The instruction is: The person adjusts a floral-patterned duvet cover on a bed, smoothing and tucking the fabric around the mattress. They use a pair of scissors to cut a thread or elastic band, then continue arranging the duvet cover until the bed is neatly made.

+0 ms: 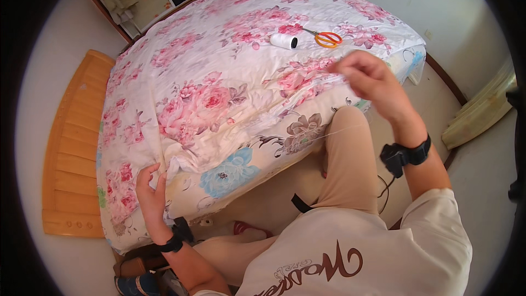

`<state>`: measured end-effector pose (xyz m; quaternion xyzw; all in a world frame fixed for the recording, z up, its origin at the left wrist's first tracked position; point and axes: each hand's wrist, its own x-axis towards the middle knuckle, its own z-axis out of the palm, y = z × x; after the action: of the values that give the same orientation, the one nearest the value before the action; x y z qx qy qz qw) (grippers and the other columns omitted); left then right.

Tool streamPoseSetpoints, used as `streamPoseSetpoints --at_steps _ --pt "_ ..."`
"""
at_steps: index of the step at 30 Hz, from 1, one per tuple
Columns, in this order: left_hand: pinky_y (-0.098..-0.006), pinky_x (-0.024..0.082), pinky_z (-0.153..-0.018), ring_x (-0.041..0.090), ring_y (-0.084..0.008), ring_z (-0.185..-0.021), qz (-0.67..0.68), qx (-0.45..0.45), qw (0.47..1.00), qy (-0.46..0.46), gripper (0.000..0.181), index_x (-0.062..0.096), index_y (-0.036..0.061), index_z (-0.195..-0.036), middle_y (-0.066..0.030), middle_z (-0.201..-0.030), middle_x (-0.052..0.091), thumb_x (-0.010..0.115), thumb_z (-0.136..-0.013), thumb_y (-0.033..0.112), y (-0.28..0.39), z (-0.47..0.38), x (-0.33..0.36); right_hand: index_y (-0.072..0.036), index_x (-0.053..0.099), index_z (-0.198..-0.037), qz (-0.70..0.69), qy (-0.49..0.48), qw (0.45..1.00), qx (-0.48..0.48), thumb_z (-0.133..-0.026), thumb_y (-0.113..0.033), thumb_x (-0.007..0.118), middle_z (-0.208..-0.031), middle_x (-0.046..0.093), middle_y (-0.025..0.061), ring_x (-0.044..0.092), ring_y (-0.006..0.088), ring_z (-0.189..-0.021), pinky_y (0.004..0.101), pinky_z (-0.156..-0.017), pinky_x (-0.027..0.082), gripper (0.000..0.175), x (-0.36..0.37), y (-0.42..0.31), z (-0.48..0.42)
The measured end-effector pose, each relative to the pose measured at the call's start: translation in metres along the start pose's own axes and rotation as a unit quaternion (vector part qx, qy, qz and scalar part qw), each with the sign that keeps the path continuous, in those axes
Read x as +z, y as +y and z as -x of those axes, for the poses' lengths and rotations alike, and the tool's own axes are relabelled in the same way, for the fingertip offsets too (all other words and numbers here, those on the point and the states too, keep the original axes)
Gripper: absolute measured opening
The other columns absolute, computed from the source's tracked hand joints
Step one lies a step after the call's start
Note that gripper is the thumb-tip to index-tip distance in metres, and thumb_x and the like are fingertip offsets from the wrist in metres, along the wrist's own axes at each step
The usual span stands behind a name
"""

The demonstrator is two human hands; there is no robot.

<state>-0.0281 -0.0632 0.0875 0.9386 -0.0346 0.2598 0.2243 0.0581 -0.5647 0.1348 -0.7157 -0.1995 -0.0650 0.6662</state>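
Observation:
At the near left corner of the bed, my left hand (151, 195) pinches the edge of a white floral sheet (193, 107) between thumb and fingers. My right hand (367, 82) is raised over the bed's right side, its fingertips drawn together and blurred. Whether a needle or thread is between those fingertips is too small to tell. A thin white thread (346, 130) stretches along the mattress side and across my knee. Further back on the sheet lie a spool of white thread (282, 41) and scissors (327, 39) with orange-red handles.
Below the sheet shows the flower-patterned side of the mattress (230, 172). A wooden headboard (74, 156) stands at the left, a mirror (133, 2) behind the bed. A pale rolled or folded item (481, 111) leans by the right wall. Bags (137, 281) sit at the lower left.

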Motion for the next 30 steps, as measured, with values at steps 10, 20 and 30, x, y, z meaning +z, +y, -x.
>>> streamPoseSetpoints --at_steps 10,20,30 --pt "-0.0268 0.045 -0.077 0.055 -0.0128 -0.084 -0.128 -0.072 0.989 -0.012 0.019 0.06 0.0019 -0.108 -0.0033 -0.089 0.06 0.059 -0.089 0.005 -0.003 -0.048 -0.209 -0.01 0.063 -0.089 -0.121 -0.215 0.969 0.007 -0.088 -0.016 0.062 -0.076 0.061 -0.005 0.042 -0.0013 -0.057 0.0162 -0.049 0.032 0.006 0.071 -0.046 -0.075" --pt "-0.027 0.047 -0.067 0.056 -0.0151 -0.083 0.25 0.066 0.965 0.032 0.034 0.054 -0.0028 -0.118 -0.0151 -0.109 0.061 0.052 -0.094 0.021 0.168 0.02 -0.137 -0.008 0.062 -0.088 -0.143 -0.256 0.941 -0.169 -0.086 -0.009 0.065 -0.09 0.055 -0.0024 0.046 0.0011 -0.072 0.0183 -0.06 0.036 0.004 0.102 -0.052 -0.051" --pt "-0.0238 0.041 -0.056 0.053 -0.0135 -0.063 0.636 -0.097 0.761 -0.088 0.019 0.052 -0.0002 -0.103 -0.0086 -0.082 0.059 0.052 -0.095 0.017 0.234 -0.012 0.072 -0.01 0.063 -0.086 -0.108 -0.213 0.96 -0.145 -0.083 -0.013 0.066 -0.085 0.044 -0.0012 0.037 0.0069 -0.065 0.0237 -0.058 0.033 0.005 0.1 -0.021 -0.025"
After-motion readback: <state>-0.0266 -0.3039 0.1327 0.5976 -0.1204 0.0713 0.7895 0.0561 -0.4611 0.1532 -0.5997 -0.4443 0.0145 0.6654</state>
